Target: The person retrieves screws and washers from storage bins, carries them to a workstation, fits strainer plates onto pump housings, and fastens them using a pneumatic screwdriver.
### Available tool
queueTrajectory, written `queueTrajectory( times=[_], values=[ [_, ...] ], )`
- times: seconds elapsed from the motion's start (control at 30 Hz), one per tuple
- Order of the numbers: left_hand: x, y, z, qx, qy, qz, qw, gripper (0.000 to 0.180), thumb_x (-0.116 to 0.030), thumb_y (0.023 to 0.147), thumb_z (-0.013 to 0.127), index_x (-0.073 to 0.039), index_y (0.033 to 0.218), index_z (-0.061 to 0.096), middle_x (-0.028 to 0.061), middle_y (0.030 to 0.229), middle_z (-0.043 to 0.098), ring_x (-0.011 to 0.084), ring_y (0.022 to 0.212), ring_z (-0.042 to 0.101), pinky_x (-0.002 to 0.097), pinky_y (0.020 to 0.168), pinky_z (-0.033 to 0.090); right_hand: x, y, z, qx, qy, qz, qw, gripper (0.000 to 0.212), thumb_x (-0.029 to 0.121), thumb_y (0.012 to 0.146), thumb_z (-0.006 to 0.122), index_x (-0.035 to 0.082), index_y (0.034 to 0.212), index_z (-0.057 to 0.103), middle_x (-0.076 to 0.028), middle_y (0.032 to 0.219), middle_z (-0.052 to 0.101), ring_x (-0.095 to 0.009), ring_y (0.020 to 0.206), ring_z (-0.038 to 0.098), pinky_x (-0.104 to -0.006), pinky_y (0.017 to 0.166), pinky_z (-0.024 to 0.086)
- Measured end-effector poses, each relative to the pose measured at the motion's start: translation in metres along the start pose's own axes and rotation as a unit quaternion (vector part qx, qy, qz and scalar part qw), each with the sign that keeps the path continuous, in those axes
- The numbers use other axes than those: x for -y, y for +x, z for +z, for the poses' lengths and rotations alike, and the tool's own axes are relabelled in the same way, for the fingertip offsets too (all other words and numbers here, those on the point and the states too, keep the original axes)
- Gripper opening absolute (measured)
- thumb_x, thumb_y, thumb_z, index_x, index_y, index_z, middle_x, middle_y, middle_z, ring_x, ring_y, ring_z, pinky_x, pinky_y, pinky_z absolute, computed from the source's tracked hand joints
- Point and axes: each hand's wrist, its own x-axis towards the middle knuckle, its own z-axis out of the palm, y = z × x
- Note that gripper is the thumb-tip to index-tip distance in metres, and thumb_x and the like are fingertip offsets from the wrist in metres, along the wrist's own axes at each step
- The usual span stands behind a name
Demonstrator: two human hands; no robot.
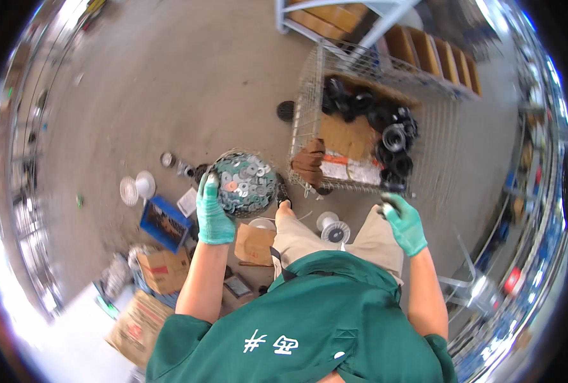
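My left hand (213, 216), in a green knitted glove, is in front of the left rim of a round basket (222, 205). The basket is heaped with flat grey, greenish and a few orange washers (249, 182). That hand's fingers are bent together; a pale patch shows at their tips, and what they hold, if anything, is too small to make out. To the right, my right hand (404, 223) wears a matching glove with dark fingertips. Its fingers are loosely bent and apart, with nothing visible in them, close to the near right corner of a wire cage (306, 127).
Black ring-shaped parts (395, 137) and cardboard lie in the cage, and a brown cloth (309, 163) hangs over its corner. White spools (332, 228), a blue crate (165, 223) and cardboard boxes (164, 270) crowd the floor around me. Shelving (424, 54) stands beyond the cage.
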Motion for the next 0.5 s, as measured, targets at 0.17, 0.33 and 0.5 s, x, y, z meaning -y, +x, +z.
queueTrajectory(
  times=[0.17, 0.33, 0.5],
  values=[
    [-0.016, -0.001, 0.022, 0.027, 0.079, -0.080, 0.993, 0.044, -0.035, 0.096, 0.062, -0.005, 0.127, 0.058, 0.0131, 0.123, 0.065, 0.0299, 0.109, 0.065, 0.0469, 0.095, 0.056, 0.092, -0.010, 0.053, -0.033, 0.020, -0.018, 0.999, 0.031, 0.012, 0.099, 0.059, 0.001, 0.129, 0.061, -0.004, 0.106, 0.070, -0.012, 0.090, 0.066, -0.0285, 0.081, 0.055],
    [0.001, 0.003, 0.046, 0.146, 0.210, -0.186, 0.949, 0.057, -0.049, 0.093, 0.062, -0.008, 0.133, 0.058, 0.0098, 0.131, 0.062, 0.0273, 0.118, 0.061, 0.0449, 0.102, 0.052, 0.067, -0.028, 0.068, -0.016, 0.074, -0.002, 0.997, 0.034, 0.024, 0.097, 0.064, 0.006, 0.126, 0.062, -0.014, 0.096, 0.072, -0.015, 0.082, 0.066, -0.0310, 0.076, 0.053],
    [0.031, -0.011, 0.085, 0.237, 0.320, -0.221, 0.890, 0.050, -0.044, 0.094, 0.064, -0.006, 0.127, 0.061, 0.0098, 0.121, 0.067, 0.0251, 0.108, 0.065, 0.0416, 0.095, 0.055, 0.050, -0.071, 0.115, -0.027, 0.130, 0.065, 0.989, 0.053, 0.034, 0.096, 0.063, 0.002, 0.136, 0.050, -0.023, 0.104, 0.067, -0.036, 0.096, 0.067, -0.0426, 0.084, 0.051]
  ],
)
